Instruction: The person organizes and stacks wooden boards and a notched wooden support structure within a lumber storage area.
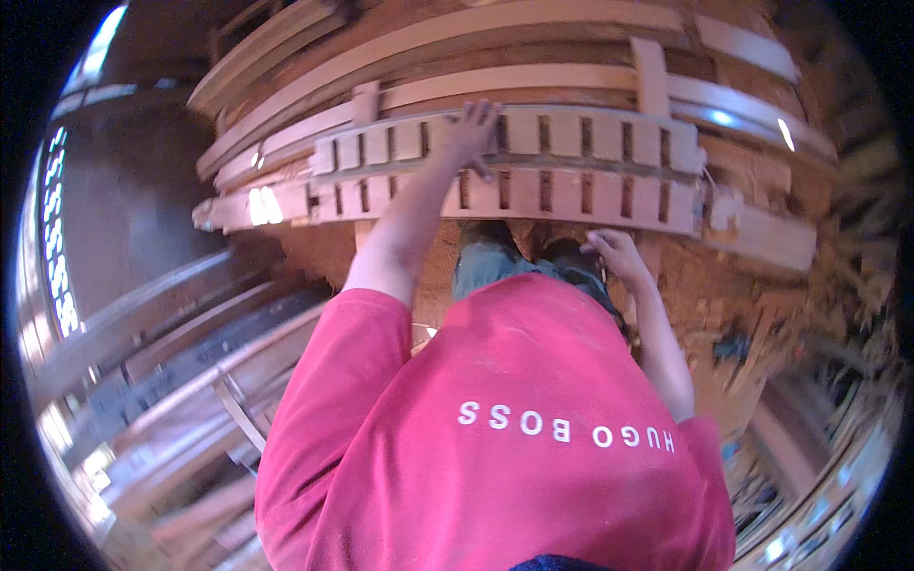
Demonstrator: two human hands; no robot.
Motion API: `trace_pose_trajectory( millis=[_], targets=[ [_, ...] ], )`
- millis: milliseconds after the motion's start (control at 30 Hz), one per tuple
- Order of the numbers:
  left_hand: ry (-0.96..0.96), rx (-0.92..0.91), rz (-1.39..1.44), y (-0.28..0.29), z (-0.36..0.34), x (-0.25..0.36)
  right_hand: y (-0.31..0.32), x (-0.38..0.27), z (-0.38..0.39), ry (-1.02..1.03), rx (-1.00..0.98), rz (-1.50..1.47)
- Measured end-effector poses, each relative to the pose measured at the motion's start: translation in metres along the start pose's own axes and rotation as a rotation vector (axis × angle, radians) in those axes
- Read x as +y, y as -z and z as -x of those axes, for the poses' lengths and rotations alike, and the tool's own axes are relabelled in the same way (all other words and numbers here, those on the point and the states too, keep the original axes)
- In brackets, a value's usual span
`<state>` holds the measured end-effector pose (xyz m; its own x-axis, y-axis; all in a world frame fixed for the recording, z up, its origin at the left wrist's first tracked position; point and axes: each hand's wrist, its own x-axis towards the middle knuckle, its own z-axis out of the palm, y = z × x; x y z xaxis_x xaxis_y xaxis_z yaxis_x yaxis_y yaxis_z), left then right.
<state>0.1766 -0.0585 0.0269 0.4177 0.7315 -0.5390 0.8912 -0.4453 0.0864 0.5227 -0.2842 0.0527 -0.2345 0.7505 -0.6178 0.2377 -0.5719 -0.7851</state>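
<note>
Across a work surface in front of me lie two long, pale wooden pieces side by side, the far slotted piece [566, 136] and the near slotted piece [566, 195]. Both have a row of evenly spaced dark slots, and a narrow gap runs between them. My left hand [470, 136] reaches over the near piece and rests on the far one, left of its middle, with fingers spread. Close to my right thigh, just short of the near piece, my right hand [619, 255] has its fingers curled together. Whatever it may hold is too small to make out.
Long planks [505, 81] lie beyond the slotted pieces, with a crosspiece [650, 76] at right and another [366, 103] at left. A flat board [771, 238] extends at the right end. More timber [228, 381] is stacked at left. Sawdust-coloured ground [705, 324] shows at right.
</note>
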Motion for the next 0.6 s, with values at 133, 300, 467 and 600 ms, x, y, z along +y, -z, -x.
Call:
trace_pose_trajectory(
  millis=[133, 300, 467, 600],
  targets=[
    [0.038, 0.212, 0.064, 0.011, 0.058, 0.033, -0.007, 0.004, 0.001, -0.044, 0.023, -0.039],
    [0.040, 0.607, 0.402, -0.056, 0.164, 0.077, -0.012, -0.005, -0.018, -0.032, 0.077, 0.105],
    [0.622, 0.125, 0.975, -0.166, 0.270, 0.068, -0.025, -0.034, -0.052, 0.151, 0.133, 0.344],
    [1.059, 0.623, 0.992, -0.261, 0.348, 0.071, -0.032, -0.063, -0.083, 0.282, 0.012, 0.459]
  ],
)
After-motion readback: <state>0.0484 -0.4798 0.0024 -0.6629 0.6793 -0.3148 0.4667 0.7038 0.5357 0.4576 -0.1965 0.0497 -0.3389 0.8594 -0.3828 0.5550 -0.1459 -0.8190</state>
